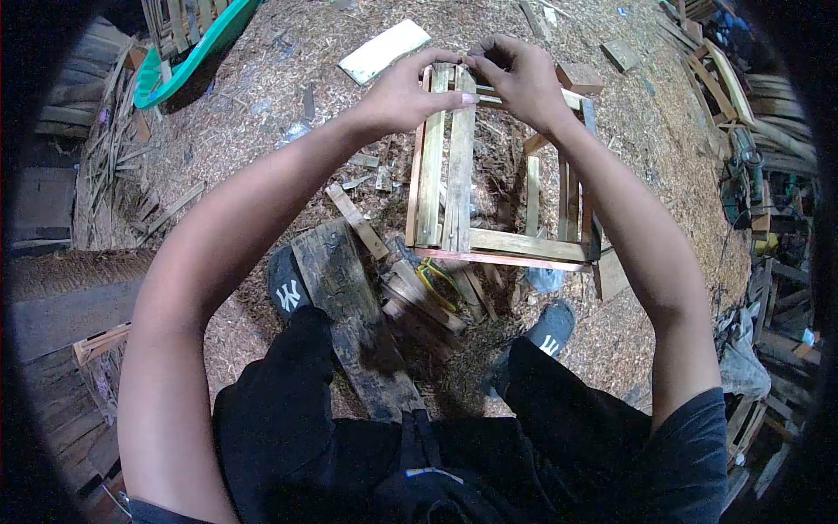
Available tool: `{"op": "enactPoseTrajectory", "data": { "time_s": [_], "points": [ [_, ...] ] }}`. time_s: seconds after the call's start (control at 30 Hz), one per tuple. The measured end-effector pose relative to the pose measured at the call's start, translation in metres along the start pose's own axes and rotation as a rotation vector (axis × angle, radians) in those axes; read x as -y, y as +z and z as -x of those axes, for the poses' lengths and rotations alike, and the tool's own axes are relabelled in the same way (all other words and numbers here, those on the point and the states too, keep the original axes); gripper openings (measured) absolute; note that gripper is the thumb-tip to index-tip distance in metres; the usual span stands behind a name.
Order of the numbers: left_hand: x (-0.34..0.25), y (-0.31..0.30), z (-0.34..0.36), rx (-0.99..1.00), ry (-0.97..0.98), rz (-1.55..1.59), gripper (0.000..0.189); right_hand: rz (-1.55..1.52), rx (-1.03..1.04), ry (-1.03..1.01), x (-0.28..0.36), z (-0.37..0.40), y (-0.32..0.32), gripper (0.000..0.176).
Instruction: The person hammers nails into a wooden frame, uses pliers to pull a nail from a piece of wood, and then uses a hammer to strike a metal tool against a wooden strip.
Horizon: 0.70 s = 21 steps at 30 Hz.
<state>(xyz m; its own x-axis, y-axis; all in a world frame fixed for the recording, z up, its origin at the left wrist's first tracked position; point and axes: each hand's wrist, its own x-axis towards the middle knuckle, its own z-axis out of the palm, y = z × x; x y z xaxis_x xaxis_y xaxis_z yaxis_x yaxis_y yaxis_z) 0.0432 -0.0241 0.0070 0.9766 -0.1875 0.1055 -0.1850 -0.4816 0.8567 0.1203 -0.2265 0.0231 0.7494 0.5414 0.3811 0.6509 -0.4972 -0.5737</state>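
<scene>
A small open crate (pixel 529 244) of thin wooden slats stands on the ground in front of me, with several slats along its left side. My left hand (pixel 403 94) is closed around the far end of a pale slat (pixel 459 170) on that side, its thumb lying across the wood. At the same far corner, my right hand (pixel 521 80) is closed in a pinch, its fingertips close to the left ones. Whatever sits between the right fingertips is too small and hidden to make out.
A worn plank (pixel 345 306) lies between my legs, beside wood offcuts and a yellow-handled tool (pixel 436 286). Beyond the crate are a white board (pixel 384 51) and a wood block (pixel 621 56). A green curved object (pixel 194 54) is at far left. Wood shavings cover the floor.
</scene>
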Motion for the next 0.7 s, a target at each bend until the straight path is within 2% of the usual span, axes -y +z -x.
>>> {"op": "enactPoseTrajectory", "data": {
  "time_s": [0.47, 0.53, 0.63, 0.67, 0.7],
  "points": [
    [0.0004, 0.0017, 0.0001, -0.007, -0.046, 0.002, 0.064, -0.008, -0.059, -0.026, -0.0026, 0.003, 0.0039, 0.022],
    [0.0053, 0.0026, -0.0017, -0.028, -0.019, 0.037, 0.075, 0.02, -0.069, -0.039, -0.0034, 0.0035, 0.0041, 0.021],
    [0.0077, 0.0028, -0.0022, -0.07, 0.058, -0.035, 0.076, -0.04, -0.045, 0.002, -0.003, 0.0041, 0.0042, 0.021],
    [0.0076, 0.0027, -0.0022, -0.07, 0.059, -0.035, 0.076, -0.037, -0.04, -0.018, -0.0027, 0.0043, 0.0034, 0.021],
    [0.0057, 0.002, -0.0019, -0.039, 0.021, -0.035, 0.068, -0.035, -0.036, -0.037, -0.0022, 0.0044, 0.0025, 0.02]
  ]
}}
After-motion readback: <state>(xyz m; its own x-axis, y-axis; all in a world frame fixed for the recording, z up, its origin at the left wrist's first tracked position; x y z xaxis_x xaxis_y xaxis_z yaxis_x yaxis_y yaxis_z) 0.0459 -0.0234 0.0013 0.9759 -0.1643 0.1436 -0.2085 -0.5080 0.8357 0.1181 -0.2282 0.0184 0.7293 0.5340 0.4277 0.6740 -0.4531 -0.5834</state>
